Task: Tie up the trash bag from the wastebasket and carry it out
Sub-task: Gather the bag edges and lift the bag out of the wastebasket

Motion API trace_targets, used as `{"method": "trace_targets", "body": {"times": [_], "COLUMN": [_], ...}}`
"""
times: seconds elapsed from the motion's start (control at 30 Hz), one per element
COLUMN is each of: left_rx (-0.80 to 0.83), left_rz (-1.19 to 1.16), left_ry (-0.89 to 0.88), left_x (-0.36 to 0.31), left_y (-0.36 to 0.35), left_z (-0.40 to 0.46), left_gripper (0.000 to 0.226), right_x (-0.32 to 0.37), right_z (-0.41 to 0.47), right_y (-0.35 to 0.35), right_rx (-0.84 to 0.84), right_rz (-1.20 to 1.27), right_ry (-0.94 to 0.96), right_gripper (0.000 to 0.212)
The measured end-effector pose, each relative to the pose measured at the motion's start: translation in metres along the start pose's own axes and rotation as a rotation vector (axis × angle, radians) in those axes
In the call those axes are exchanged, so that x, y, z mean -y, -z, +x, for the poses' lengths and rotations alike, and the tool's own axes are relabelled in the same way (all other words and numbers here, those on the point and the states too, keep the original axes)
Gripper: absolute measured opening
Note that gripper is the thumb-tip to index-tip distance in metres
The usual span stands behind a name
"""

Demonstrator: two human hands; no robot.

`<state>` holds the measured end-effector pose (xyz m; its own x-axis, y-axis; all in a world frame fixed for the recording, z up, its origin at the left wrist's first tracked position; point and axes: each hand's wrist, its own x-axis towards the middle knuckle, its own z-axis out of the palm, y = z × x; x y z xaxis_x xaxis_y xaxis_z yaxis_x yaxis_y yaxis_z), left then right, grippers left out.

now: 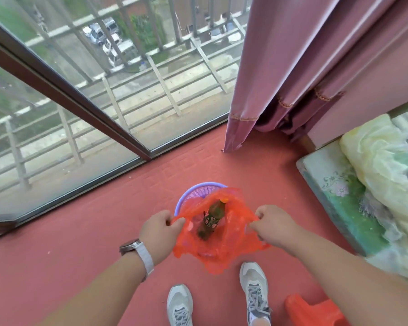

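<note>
An orange trash bag (224, 250) hangs spread open between my two hands, over the red floor. Inside it lies a dark plastic bottle (212, 218) with an orange cap. My left hand (160, 229) pinches the bag's left edge; a watch with a white strap sits on that wrist. My right hand (272, 224) grips the bag's right edge. Just behind the bag stands the purple mesh wastebasket (193, 195), partly covered by the bag.
A glass sliding door (85, 128) with a dark frame runs along the left. A pink curtain (280, 74) hangs at the back right. A bed with a yellow-green quilt (382, 175) fills the right side. An orange stool (313, 311) stands by my right shoe.
</note>
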<state>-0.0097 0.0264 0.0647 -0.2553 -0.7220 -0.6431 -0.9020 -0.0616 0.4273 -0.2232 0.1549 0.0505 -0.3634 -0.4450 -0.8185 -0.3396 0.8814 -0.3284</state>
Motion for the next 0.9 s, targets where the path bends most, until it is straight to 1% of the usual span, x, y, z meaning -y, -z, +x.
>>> {"method": "trace_targets", "body": {"times": [0.03, 0.07, 0.1, 0.2, 0.33, 0.4, 0.43, 0.5, 0.53, 0.7, 0.8, 0.87, 0.9], "left_rx": [-0.013, -0.027, -0.032, -0.018, -0.077, -0.094, -0.090, -0.060, -0.056, -0.108, -0.141, -0.173, -0.187], "left_rz": [-0.054, -0.092, -0.104, -0.102, -0.148, -0.176, -0.214, -0.313, -0.345, -0.463, -0.533, -0.576, -0.601], "left_ry": [-0.016, -0.035, -0.048, -0.065, -0.065, -0.115, -0.141, -0.176, -0.195, -0.305, -0.374, -0.428, -0.455], "left_x": [-0.011, -0.021, -0.031, -0.048, -0.063, -0.077, -0.084, -0.097, -0.103, -0.136, -0.153, -0.163, -0.168], "left_y": [0.005, 0.011, 0.018, 0.037, 0.068, 0.086, 0.095, 0.112, 0.121, 0.171, 0.202, 0.221, 0.230], "left_z": [-0.004, -0.009, -0.014, -0.033, -0.062, -0.082, -0.093, -0.116, -0.127, -0.180, -0.212, -0.234, -0.245], "left_gripper": [0.032, 0.031, 0.031, 0.028, 0.028, 0.026, 0.023, 0.019, 0.017, 0.014, 0.012, 0.006, 0.008], "right_x": [0.009, 0.019, 0.027, 0.050, 0.070, 0.078, 0.082, 0.090, 0.094, 0.119, 0.131, 0.138, 0.142], "right_z": [-0.008, -0.016, -0.023, -0.048, -0.087, -0.111, -0.125, -0.157, -0.175, -0.255, -0.297, -0.322, -0.334], "right_y": [0.003, 0.007, 0.012, 0.029, 0.053, 0.067, 0.073, 0.087, 0.094, 0.130, 0.148, 0.158, 0.164], "right_rx": [-0.020, -0.048, -0.079, -0.136, -0.176, -0.215, -0.231, -0.250, -0.260, -0.387, -0.463, -0.509, -0.534], "right_rz": [0.011, 0.010, 0.008, 0.028, 0.001, 0.003, 0.012, 0.036, 0.042, 0.055, 0.096, 0.112, 0.119], "right_ry": [0.025, 0.055, 0.082, 0.141, 0.201, 0.264, 0.304, 0.367, 0.390, 0.535, 0.610, 0.653, 0.677], "right_gripper": [0.017, 0.015, 0.011, 0.012, 0.012, 0.008, 0.009, 0.021, 0.023, 0.009, 0.010, 0.013, 0.015]}}
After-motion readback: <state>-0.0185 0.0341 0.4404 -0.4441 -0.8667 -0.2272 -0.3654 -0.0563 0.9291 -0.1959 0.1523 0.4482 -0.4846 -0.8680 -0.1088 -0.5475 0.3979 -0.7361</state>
